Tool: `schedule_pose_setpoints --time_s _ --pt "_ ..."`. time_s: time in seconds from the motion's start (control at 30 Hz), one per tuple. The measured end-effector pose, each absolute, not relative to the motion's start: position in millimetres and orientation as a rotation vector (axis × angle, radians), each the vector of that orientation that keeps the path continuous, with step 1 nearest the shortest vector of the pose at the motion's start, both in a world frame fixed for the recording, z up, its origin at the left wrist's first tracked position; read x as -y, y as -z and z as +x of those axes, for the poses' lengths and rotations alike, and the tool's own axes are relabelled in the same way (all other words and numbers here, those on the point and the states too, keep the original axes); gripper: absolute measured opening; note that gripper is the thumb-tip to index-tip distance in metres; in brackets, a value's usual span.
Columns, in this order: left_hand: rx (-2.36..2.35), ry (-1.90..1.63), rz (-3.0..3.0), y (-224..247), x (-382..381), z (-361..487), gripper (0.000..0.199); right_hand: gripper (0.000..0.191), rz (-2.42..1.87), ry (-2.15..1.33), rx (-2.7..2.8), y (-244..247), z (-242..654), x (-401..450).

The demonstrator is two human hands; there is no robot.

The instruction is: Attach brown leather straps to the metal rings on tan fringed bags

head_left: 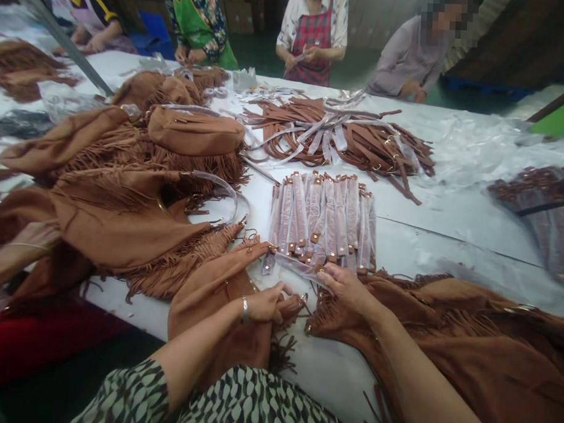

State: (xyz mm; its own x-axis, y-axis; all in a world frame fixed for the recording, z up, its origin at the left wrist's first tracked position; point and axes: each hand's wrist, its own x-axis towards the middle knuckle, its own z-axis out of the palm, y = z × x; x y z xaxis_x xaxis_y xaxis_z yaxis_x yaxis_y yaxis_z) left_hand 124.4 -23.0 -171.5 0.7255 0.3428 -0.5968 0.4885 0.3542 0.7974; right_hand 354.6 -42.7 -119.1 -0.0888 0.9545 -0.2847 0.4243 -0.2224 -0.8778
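Observation:
My left hand (267,302), with a silver band at the wrist, is closed on the corner of a brown fringed bag (219,292) that lies in front of me, near a metal ring. My right hand (342,284) pinches the end of a plastic-wrapped strap (296,264). The strap's other end meets the bag's upper corner at a metal fitting. Just beyond my hands lies a row of short wrapped straps (325,216) with brown studded ends.
Brown fringed bags (124,224) pile up on the left, where another person's hand (34,237) rests. More bags (481,342) lie at right. Long straps (340,136) and plastic wrap (487,151) cover the far table (401,240). Several people stand across it.

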Motion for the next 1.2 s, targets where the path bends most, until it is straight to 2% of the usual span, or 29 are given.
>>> schedule_pose_setpoints --time_s 0.13,0.2,0.33,0.5,0.93,1.2 --pt "-0.659 -0.081 1.004 124.8 9.5 85.2 0.084 0.031 -1.73 -1.183 1.41 123.6 347.4 36.5" --pt "-0.642 -0.141 0.974 101.9 6.0 67.4 0.088 0.031 -1.698 -1.23 1.387 115.8 337.8 33.4" --pt "-0.59 -0.191 0.92 71.6 8.1 42.7 0.068 0.035 -1.527 -1.482 1.353 82.3 300.5 40.8" --pt "-0.511 -0.259 0.828 58.2 23.3 26.5 0.057 0.029 -1.187 -1.929 0.864 41.4 246.8 70.2" --pt "-0.3 -0.299 0.663 62.2 54.1 33.1 0.042 0.024 -0.997 -1.851 0.496 43.5 191.8 117.8" --pt "-0.127 -0.336 0.62 62.3 55.0 32.5 0.052 0.027 -1.007 -1.73 0.365 46.5 173.7 125.5"
